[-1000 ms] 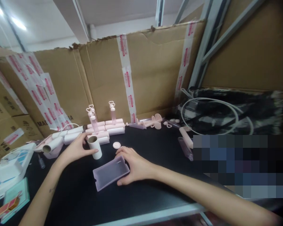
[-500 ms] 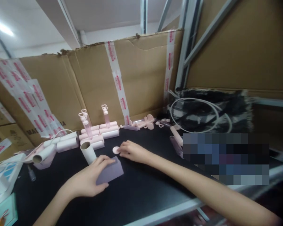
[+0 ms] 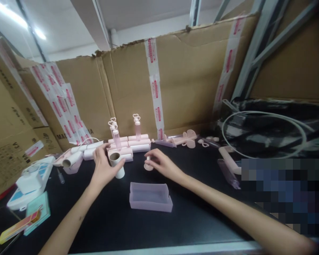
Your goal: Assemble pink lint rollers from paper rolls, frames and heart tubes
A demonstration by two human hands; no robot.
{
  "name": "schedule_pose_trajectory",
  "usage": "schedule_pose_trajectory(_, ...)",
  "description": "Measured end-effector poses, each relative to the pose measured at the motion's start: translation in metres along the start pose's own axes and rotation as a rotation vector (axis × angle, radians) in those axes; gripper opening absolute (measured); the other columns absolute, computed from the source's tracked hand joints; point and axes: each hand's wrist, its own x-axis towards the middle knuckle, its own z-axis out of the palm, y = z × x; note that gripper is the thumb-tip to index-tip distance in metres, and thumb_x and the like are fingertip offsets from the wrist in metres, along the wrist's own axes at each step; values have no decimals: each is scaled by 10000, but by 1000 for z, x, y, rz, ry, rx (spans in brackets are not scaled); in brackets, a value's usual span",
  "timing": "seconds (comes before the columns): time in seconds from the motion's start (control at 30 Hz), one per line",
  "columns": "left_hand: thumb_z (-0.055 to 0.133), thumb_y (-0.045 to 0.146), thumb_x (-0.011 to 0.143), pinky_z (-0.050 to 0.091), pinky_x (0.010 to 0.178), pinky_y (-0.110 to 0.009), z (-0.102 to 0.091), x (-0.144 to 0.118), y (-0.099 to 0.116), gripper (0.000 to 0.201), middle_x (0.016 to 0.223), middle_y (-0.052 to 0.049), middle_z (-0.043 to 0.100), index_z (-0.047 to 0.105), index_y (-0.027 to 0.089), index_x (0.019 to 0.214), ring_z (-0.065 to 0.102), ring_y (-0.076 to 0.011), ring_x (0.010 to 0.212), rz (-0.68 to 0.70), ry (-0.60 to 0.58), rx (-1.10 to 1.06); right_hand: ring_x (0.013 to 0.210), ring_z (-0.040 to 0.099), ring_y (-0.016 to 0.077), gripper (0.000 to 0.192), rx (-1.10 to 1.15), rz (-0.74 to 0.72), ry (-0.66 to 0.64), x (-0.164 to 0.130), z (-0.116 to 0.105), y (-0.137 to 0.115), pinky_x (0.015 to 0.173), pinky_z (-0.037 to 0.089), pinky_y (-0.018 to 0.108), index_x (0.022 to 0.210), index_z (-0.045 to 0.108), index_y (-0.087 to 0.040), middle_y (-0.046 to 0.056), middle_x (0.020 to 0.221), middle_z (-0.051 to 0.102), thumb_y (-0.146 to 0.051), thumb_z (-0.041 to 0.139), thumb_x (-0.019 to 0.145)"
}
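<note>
A white paper roll [image 3: 119, 173] with a brown cardboard core stands on the black tabletop. My left hand [image 3: 104, 169] is round it, thumb across the front and fingers at the far left side. My right hand [image 3: 159, 163] pinches a small pale pink round piece [image 3: 148, 167] with a short stem, its disc low at the tabletop. Between my forearms rests a translucent lilac tray [image 3: 151, 206], open side up, with nothing in either hand touching it. Behind the paper roll lie several pink and white rolls in holders [image 3: 139, 146].
Slim pink tubes with heart-shaped tops [image 3: 137, 129] stand on the stacked holders. Loose pink parts [image 3: 188, 138] lie along the cardboard wall [image 3: 127, 88]. At left are a white power strip [image 3: 29, 184] and a mint box [image 3: 39, 216]; a coiled white cable [image 3: 264, 112] is at right.
My left hand has let go of the lilac tray and moved to the paper roll. The tray now sits on the table. My right hand has tipped or lifted the round piece slightly.
</note>
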Motion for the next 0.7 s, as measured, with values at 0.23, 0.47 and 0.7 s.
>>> schedule_pose_trajectory(0.23, 673, 379, 703, 408, 928, -379, 28, 10, -38, 445, 1083, -79, 579, 492, 183, 1059, 557, -234, 1025, -140, -255, -405, 901, 632, 188, 274, 417, 30, 67, 35, 13, -45, 859, 492, 368, 846, 547, -174, 63, 960, 633, -375, 690, 726)
schedule_pose_trajectory(0.47, 713, 303, 679, 413, 956, -428, 37, 3, -47, 748, 1106, -97, 561, 247, 205, 1256, 580, -238, 1034, -149, -184, -583, 1004, 589, 202, 186, 201, -233, -62, 67, 66, -55, 926, 442, 392, 936, 638, -201, 69, 1027, 637, -336, 604, 813)
schedule_pose_trajectory(0.7, 675, 284, 715, 412, 973, -407, 36, 1, -50, 828, 1195, -135, 487, 121, 196, 1324, 551, -246, 1095, -78, -222, -527, 1066, 587, 247, 238, 70, -226, -94, 63, 68, -50, 970, 416, 450, 956, 704, -238, 64, 1096, 665, -384, 554, 842)
